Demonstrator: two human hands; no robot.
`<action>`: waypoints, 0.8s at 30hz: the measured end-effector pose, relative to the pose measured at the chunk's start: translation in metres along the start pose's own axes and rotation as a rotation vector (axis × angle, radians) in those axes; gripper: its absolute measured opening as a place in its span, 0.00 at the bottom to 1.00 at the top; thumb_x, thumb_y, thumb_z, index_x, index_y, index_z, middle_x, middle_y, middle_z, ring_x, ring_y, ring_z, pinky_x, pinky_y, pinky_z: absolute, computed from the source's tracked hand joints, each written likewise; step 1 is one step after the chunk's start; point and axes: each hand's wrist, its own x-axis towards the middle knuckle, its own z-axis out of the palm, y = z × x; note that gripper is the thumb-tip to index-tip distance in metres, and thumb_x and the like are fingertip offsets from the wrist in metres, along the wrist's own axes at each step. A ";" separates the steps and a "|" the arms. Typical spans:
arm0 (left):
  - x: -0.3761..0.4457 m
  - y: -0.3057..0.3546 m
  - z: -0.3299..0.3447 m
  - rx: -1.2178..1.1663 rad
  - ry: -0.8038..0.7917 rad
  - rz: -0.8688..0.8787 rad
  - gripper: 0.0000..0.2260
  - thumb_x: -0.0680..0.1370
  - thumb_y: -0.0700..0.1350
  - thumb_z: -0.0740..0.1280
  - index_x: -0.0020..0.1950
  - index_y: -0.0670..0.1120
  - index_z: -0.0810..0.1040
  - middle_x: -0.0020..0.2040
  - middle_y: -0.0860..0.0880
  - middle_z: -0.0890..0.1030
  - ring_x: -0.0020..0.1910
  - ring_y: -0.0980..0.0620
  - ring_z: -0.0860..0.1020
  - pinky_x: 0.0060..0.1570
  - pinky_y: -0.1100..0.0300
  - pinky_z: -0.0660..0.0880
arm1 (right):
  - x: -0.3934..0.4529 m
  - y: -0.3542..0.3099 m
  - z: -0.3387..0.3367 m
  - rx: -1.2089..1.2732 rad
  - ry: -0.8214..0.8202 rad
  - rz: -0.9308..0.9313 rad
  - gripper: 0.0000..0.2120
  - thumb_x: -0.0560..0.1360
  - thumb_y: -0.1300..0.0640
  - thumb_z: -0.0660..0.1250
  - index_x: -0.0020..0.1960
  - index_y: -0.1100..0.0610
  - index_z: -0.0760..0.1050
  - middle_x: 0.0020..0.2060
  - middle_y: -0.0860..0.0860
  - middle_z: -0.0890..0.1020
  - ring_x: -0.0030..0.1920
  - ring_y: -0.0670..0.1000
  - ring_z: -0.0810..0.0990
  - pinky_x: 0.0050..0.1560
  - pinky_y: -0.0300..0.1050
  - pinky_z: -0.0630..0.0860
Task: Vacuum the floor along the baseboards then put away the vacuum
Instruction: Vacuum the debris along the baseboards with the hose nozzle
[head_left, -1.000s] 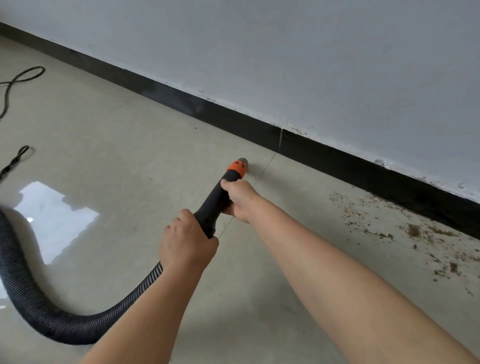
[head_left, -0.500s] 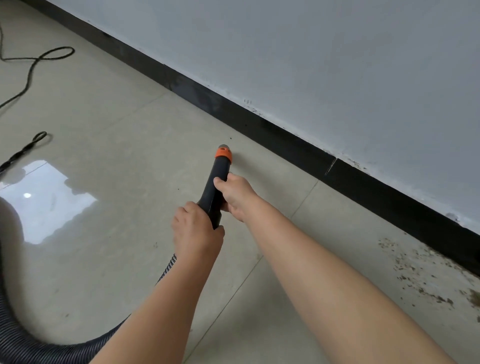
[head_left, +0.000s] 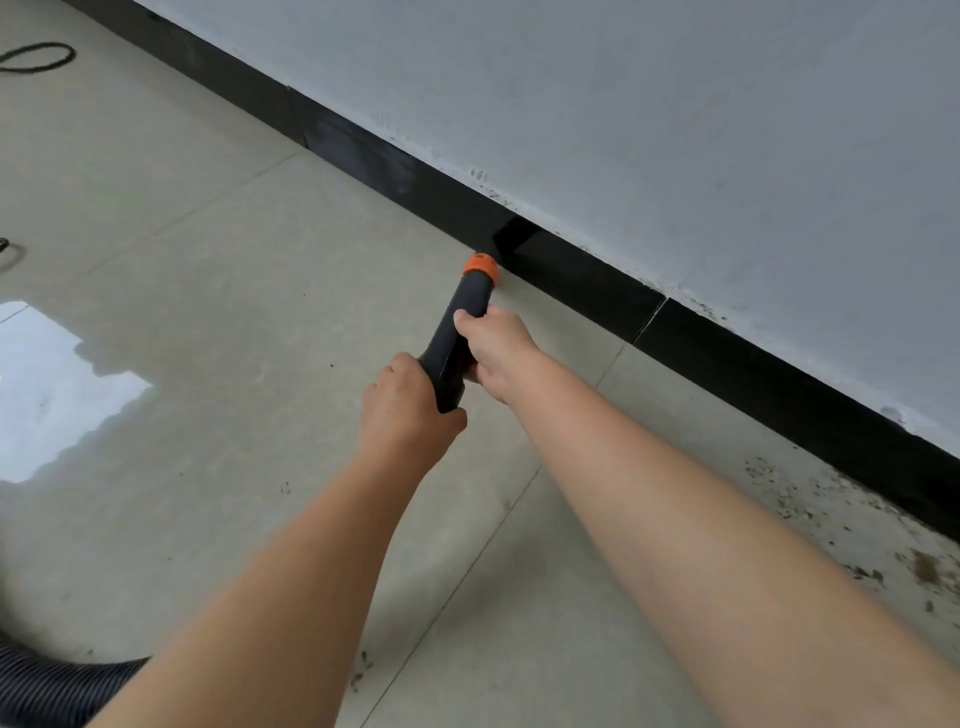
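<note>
Nozzle tip (head_left: 480, 266) now against the baseboard (head_left: 571, 270), shifted left.
Left hand (head_left: 410, 410), right hand (head_left: 493, 345) grasping the wand (head_left: 457, 332); debris (head_left: 831, 514) at right unvacuumed.

I stand over a floor (head_left: 218, 291) of pale, glossy tiles with thin grout lines. At the lower left of the frame my ribbed black hose (head_left: 57, 686) lies on it. A black cord (head_left: 39, 56) loops at the upper left. Brown debris (head_left: 857, 535) is scattered over the tiles at the lower right, beside the black baseboard (head_left: 727, 353).
</note>
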 end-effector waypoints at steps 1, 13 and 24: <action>-0.006 -0.001 0.003 -0.008 -0.035 0.011 0.16 0.72 0.44 0.70 0.50 0.42 0.64 0.46 0.47 0.70 0.44 0.47 0.72 0.35 0.60 0.66 | -0.005 0.005 -0.009 0.027 0.008 0.014 0.20 0.79 0.58 0.61 0.70 0.60 0.63 0.62 0.58 0.74 0.58 0.60 0.76 0.55 0.56 0.78; -0.080 0.024 0.043 0.122 -0.415 0.257 0.19 0.70 0.45 0.72 0.57 0.43 0.68 0.47 0.49 0.74 0.43 0.50 0.74 0.38 0.63 0.71 | -0.077 0.075 -0.113 0.275 0.174 0.152 0.23 0.79 0.57 0.60 0.72 0.58 0.58 0.64 0.57 0.72 0.61 0.59 0.75 0.58 0.54 0.76; -0.130 0.063 0.080 0.324 -0.272 0.324 0.16 0.69 0.45 0.70 0.51 0.46 0.67 0.43 0.51 0.72 0.42 0.50 0.73 0.32 0.65 0.64 | -0.117 0.089 -0.176 0.402 0.240 0.239 0.23 0.79 0.58 0.59 0.72 0.59 0.58 0.65 0.59 0.71 0.62 0.61 0.73 0.61 0.59 0.73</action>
